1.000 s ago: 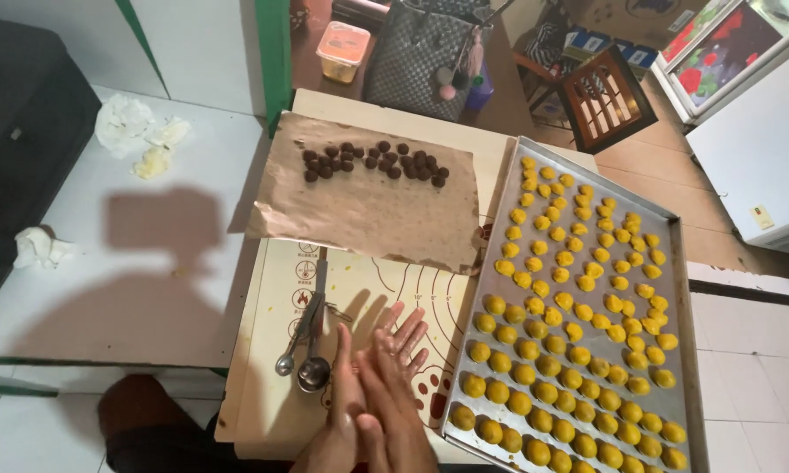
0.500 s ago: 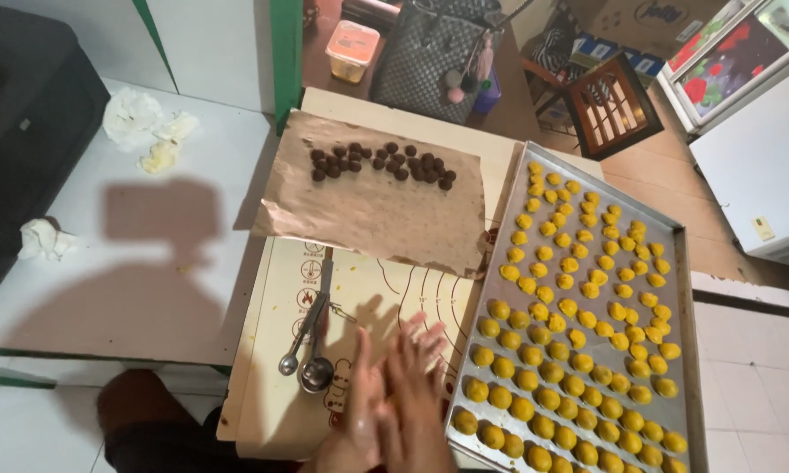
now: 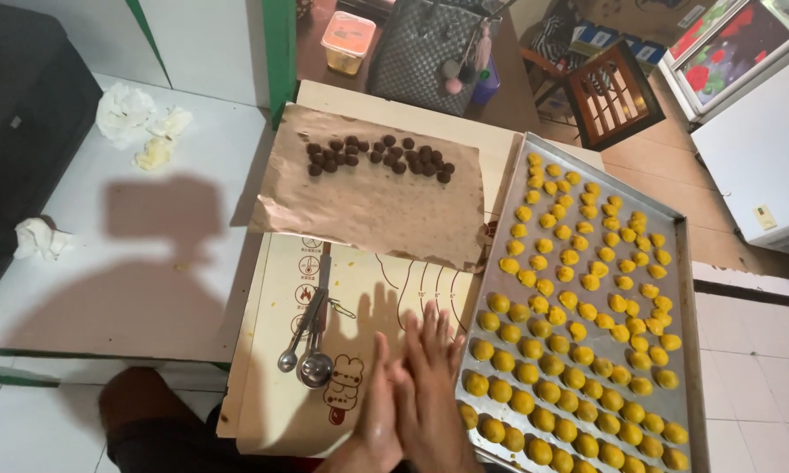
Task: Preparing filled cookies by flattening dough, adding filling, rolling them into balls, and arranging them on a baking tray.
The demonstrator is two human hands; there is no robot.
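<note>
My left hand (image 3: 377, 413) and my right hand (image 3: 431, 381) are pressed flat, palm to palm, over the near end of a cream baking mat (image 3: 368, 289). Whether anything lies between the palms is hidden. Just right of them a metal baking tray (image 3: 487, 263) carries several rows of small yellow dough balls (image 3: 578, 333). To the left on the mat lies a set of metal measuring spoons (image 3: 311, 350). Beyond it a sheet of brown paper (image 3: 386, 215) holds a cluster of dark brown balls (image 3: 381, 156).
Crumpled tissues (image 3: 136, 127) lie on the white surface at the left, beside a black object (image 3: 18, 149). Behind the board stand an orange-lidded plastic tub (image 3: 346, 39), a grey woven bag (image 3: 429, 52) and a dark wooden frame (image 3: 609, 96). A white appliance (image 3: 762, 149) is at the right.
My hands stay palm to palm but have slid against each other, the fingers now pointing more toward the tray. The rest has not moved.
</note>
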